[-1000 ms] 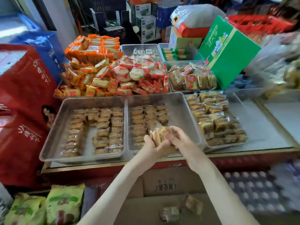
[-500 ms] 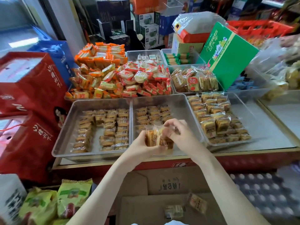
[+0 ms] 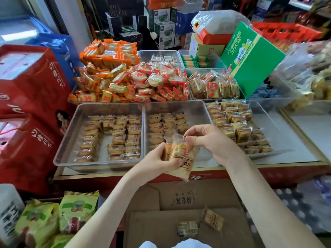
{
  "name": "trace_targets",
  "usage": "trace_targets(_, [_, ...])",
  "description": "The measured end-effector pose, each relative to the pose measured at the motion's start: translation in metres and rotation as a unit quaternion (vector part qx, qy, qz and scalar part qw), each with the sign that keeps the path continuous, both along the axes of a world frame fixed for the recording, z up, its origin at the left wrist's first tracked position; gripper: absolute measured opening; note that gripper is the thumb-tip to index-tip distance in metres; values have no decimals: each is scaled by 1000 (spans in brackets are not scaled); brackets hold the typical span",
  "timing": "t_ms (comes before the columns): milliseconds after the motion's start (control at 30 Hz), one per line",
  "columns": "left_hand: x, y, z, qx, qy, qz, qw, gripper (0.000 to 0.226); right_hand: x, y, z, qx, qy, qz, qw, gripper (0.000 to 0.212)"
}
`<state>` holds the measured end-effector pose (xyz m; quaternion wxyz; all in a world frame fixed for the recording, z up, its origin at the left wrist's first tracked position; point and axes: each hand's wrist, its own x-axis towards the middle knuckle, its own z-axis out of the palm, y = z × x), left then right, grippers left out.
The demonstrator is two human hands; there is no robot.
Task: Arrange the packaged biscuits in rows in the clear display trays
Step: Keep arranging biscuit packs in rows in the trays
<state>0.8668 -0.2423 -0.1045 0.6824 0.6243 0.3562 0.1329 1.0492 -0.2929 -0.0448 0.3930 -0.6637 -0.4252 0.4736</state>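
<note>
A small stack of biscuit packets (image 3: 179,156) is clamped in the left hand (image 3: 157,161), its long axis tilted away; its top seal is pinched by the right hand (image 3: 211,140). The half-filled middle tray (image 3: 197,110) lies directly beyond both grips.

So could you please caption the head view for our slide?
Both hands, left and right, hold biscuit packets over the half-filled middle tray.

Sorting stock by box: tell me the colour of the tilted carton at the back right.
Green, with a yellow edge band and printed lettering; seen in the head view.
</note>
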Motion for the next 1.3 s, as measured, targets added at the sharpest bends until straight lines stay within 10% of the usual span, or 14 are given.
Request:
trace_targets(367, [10, 10, 7, -168, -145, 264, 939, 41, -21, 4, -18, 33, -8, -95, 995, 32])
trace_targets(567, [19, 6, 15, -172, -196, 267, 928, 33, -34, 1, -28, 75, 158, -117, 978, 13])
trace_targets(1300, [25, 10, 13, -152, -181, 336, 912, 27, -28, -4, -51, 114, 285, -102, 946, 24])
